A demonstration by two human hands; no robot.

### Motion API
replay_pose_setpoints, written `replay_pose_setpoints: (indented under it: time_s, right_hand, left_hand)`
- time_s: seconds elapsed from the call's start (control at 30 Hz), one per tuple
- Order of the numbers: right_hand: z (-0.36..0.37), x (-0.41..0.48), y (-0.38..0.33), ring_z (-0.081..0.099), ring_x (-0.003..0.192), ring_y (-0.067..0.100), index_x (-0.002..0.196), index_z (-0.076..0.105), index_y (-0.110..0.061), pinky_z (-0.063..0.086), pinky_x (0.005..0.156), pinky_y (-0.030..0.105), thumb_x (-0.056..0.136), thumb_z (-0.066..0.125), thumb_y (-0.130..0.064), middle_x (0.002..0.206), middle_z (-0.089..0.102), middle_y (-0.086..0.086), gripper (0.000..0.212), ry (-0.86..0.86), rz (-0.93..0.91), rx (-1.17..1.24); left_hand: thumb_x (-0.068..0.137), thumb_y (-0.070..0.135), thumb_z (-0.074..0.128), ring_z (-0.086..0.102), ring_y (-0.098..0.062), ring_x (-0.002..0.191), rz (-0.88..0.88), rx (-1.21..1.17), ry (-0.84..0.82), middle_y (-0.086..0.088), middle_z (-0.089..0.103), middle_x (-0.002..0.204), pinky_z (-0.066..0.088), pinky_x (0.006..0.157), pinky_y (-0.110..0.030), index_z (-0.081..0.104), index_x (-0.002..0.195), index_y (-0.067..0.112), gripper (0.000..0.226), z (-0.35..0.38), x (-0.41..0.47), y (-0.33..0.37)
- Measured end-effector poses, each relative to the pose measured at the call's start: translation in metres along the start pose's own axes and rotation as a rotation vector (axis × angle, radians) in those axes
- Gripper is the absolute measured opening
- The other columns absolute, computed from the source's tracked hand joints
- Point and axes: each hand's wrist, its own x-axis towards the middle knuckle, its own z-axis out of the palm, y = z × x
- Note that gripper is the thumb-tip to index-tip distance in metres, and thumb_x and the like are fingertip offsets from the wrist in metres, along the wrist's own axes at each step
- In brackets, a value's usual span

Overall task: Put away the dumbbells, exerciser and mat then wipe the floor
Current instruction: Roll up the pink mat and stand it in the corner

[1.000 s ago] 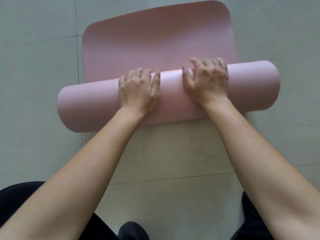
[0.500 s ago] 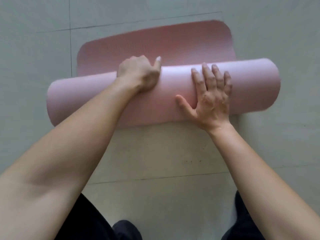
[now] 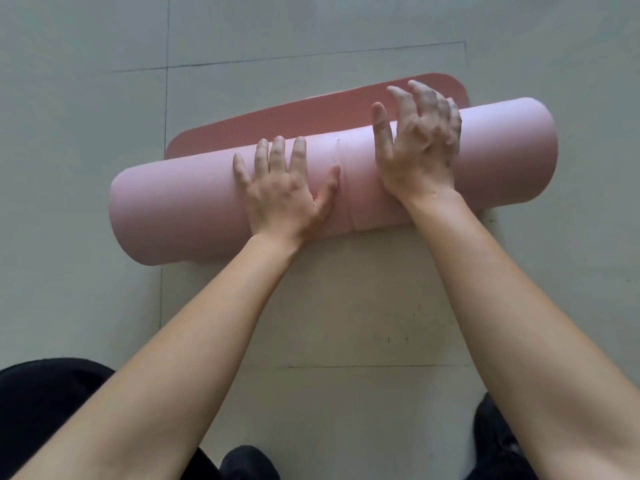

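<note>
**Item: mat (image 3: 173, 209).** Pink foam, wound into a thick roll lying crosswise on the floor (image 3: 86, 133). A short unrolled tail (image 3: 311, 114) lies flat just beyond my fingertips.

**Step in hand (my judgement).** The last turns of the roll; the putting-away and the wiping are not yet done.

**Method.**
- I would press down and push away with both grips at once, with equal weight, so neither end runs ahead and the roll does not cone.
- The winding should be kept tight — slack here means a loose bundle to carry.
- I should stop once the tail's rounded edge is tucked under, then clamp the roll before lifting.

**Left grip (image 3: 284, 192).** Open, with the fingers straight and the palm flat on the crown of the roll, thumb spread toward the other grip.

**Right grip (image 3: 419, 150).** Open and clasping nothing. The heel is on the roll; the fingers are spread, blurred and raised above its far side.

**Position.**
- The roll lies directly under both palms and runs well past each grip on its outer side.
- The tail is on the far side of the roll — my near side is bare floor.

**Surroundings.** Grey floor tiles, with dark trousers (image 3: 45, 403) and a dark shoe (image 3: 249, 462) nearest me.
</note>
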Motion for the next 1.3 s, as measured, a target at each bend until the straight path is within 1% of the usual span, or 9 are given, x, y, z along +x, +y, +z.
replay_pose_setpoints:
  time_s: [0.2,0.37,0.47,0.67,0.8,0.97,1.07,1.17,1.3]
  right_hand:
    - [-0.006,-0.051,0.024,0.024,0.151,0.033,0.153,0.039,-0.016,0.011,0.122,0.055,0.1,0.034,-0.061,0.161,0.032,0.015,0.07,-0.084,-0.214,-0.11]
    - [-0.013,-0.08,0.024,0.041,0.141,0.035,0.143,0.053,-0.016,0.02,0.118,0.056,0.093,0.04,-0.069,0.149,0.049,0.015,0.074,0.037,-0.134,-0.153]
    - [-0.013,-0.079,0.018,0.044,0.137,0.034,0.14,0.057,-0.02,0.02,0.118,0.055,0.092,0.038,-0.068,0.144,0.054,0.012,0.07,-0.021,-0.086,-0.175]
    - [-0.009,-0.017,0.007,0.034,0.145,0.029,0.143,0.053,-0.027,0.004,0.122,0.055,0.101,0.021,-0.058,0.151,0.047,0.013,0.061,-0.195,0.051,-0.15]
    - [-0.006,-0.015,0.007,0.021,0.151,0.036,0.147,0.047,-0.021,0.004,0.121,0.054,0.099,0.037,-0.056,0.161,0.026,0.021,0.06,0.1,0.313,-0.039]
    - [-0.013,-0.065,0.018,0.015,0.151,0.035,0.157,0.017,-0.009,0.017,0.119,0.044,0.063,0.075,-0.074,0.163,0.004,0.027,0.128,0.422,1.048,0.349]
    - [-0.017,-0.075,0.019,0.039,0.141,0.024,0.157,0.01,-0.02,0.034,0.117,0.044,0.038,0.087,-0.075,0.154,0.037,0.005,0.152,0.283,1.503,1.078]
    - [-0.013,-0.074,0.021,0.069,0.11,0.025,0.132,0.057,-0.022,0.052,0.097,0.057,0.053,0.087,-0.062,0.117,0.073,0.001,0.093,0.139,1.401,1.69]
    - [-0.018,-0.075,0.028,0.07,0.107,0.024,0.118,0.064,-0.025,0.055,0.094,0.054,0.075,0.082,-0.048,0.111,0.076,0.001,0.053,0.121,1.35,1.691]
  left_hand:
    - [0.092,0.061,0.018,0.061,-0.036,0.096,-0.011,0.029,0.011,-0.017,0.069,0.099,0.036,0.092,-0.046,0.067,0.102,0.014,0.069,-0.024,0.057,0.002]
    - [0.089,0.069,0.016,0.06,-0.04,0.105,0.093,0.042,-0.242,-0.022,0.066,0.111,0.038,0.077,-0.041,0.07,0.106,0.013,0.079,-0.026,0.076,0.002]
    - [0.09,0.071,0.013,0.055,-0.037,0.117,0.143,-0.003,-0.392,-0.018,0.062,0.125,0.041,0.087,-0.042,0.065,0.119,0.019,0.079,-0.02,0.079,-0.003]
    - [0.099,0.054,0.02,0.043,-0.028,0.132,0.203,-0.148,-0.036,-0.009,0.052,0.141,0.027,0.107,-0.047,0.053,0.133,0.024,0.056,-0.039,0.069,0.009]
    - [0.085,0.077,0.009,0.02,-0.033,0.147,0.222,0.04,-0.195,-0.01,0.028,0.158,0.006,0.115,-0.061,0.024,0.15,0.037,0.078,-0.015,0.041,0.014]
    - [0.083,0.078,0.011,0.022,-0.032,0.146,0.185,0.046,-0.162,-0.01,0.032,0.156,0.006,0.116,-0.06,0.028,0.149,0.036,0.079,-0.003,0.056,0.019]
    - [0.085,0.076,0.012,0.024,-0.031,0.145,0.185,0.044,-0.144,-0.009,0.034,0.155,0.007,0.116,-0.059,0.031,0.148,0.036,0.077,0.0,0.062,0.019]
    - [0.087,0.075,0.014,0.026,-0.031,0.144,0.186,0.022,-0.095,-0.008,0.036,0.153,0.009,0.116,-0.058,0.033,0.147,0.036,0.074,0.002,0.057,0.016]
    - [0.088,0.074,0.014,0.023,-0.029,0.145,0.195,-0.002,-0.122,-0.006,0.034,0.155,0.008,0.117,-0.057,0.031,0.148,0.036,0.073,-0.004,0.05,0.012]
